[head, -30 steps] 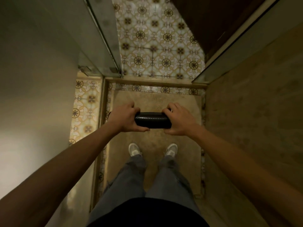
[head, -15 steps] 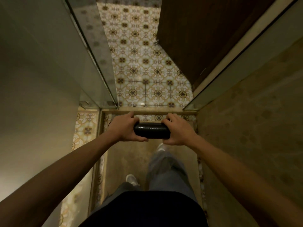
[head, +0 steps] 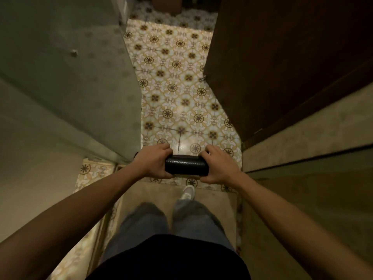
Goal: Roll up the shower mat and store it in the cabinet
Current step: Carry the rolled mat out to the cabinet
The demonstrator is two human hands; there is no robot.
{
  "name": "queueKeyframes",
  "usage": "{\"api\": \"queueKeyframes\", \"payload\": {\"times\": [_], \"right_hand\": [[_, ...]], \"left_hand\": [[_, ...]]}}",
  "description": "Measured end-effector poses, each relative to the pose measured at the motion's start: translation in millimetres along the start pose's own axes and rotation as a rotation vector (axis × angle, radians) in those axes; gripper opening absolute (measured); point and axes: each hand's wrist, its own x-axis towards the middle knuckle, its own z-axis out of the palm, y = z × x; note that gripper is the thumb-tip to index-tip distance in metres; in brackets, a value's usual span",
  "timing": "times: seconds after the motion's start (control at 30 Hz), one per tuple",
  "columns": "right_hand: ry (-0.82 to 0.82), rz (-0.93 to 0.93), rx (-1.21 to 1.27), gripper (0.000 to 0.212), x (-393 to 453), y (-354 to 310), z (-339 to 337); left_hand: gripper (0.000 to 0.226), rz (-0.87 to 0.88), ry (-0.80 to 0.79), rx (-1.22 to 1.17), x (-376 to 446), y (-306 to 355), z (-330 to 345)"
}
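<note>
The mat (head: 186, 165) is rolled into a tight black cylinder and held level in front of the body, out at arm's length, above the line where the beige shower floor (head: 161, 196) meets the patterned tiles (head: 177, 91). It touches nothing but the two hands.

The left hand (head: 154, 160) grips the roll's left end — fingers curled over the top and far side, thumb tucked under the near side, the whole hand closed hard around it. Only a sliver of the roll's end shows past the wrist. The right hand (head: 219, 165) mirrors it on the right end: fingers wrapped over the top, knuckles up, thumb pressed along the near lower edge. Neither hand has a finger standing free; all are bent in against the roll. Between the hands the middle of the roll is bare, its woven texture catching a little light.

Below, blurred grey trousers (head: 171, 223) and one pale shoe (head: 188, 191) — the shoe set near the front edge of the beige floor, just short of the tiles. A greenish wall (head: 66, 77) stands on the left and a dark wooden door (head: 282, 63) on the right, with the tiles running on between them.
</note>
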Motion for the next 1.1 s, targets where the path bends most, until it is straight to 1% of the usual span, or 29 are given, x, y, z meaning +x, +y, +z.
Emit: {"api": "queueKeyframes", "payload": {"times": [0.17, 0.33, 0.4, 0.5, 0.7, 0.87, 0.97, 1.1], "right_hand": [[-0.008, -0.032, -0.023, 0.063, 69, 58, -48], [-0.008, -0.040, -0.037, 0.063, 149, 104, -77], [-0.012, -0.061, -0.057, 0.065, 188, 125, -88], [-0.052, -0.096, -0.095, 0.075, 257, 161, -109], [-0.106, -0.118, -0.092, 0.066, 394, 222, -170], [-0.078, -0.125, -0.078, 0.062, 492, 254, -218], [-0.078, -0.144, -0.080, 0.064, 548, 271, -239], [-0.119, -0.216, -0.103, 0.067, 632, 303, -261]], "left_hand": [[0.068, -0.052, 0.043, 0.002, 71, -28, -38], [0.067, -0.083, 0.048, -0.009, 143, -78, -68], [0.067, -0.105, 0.049, -0.016, 176, -102, -74], [0.067, -0.133, 0.056, -0.057, 232, -146, -84], [0.069, -0.179, 0.031, -0.119, 342, -236, -130], [0.066, -0.193, 0.053, -0.107, 410, -309, -179], [0.068, -0.219, 0.057, -0.094, 445, -350, -203], [0.070, -0.311, 0.051, -0.117, 494, -398, -219]]}}
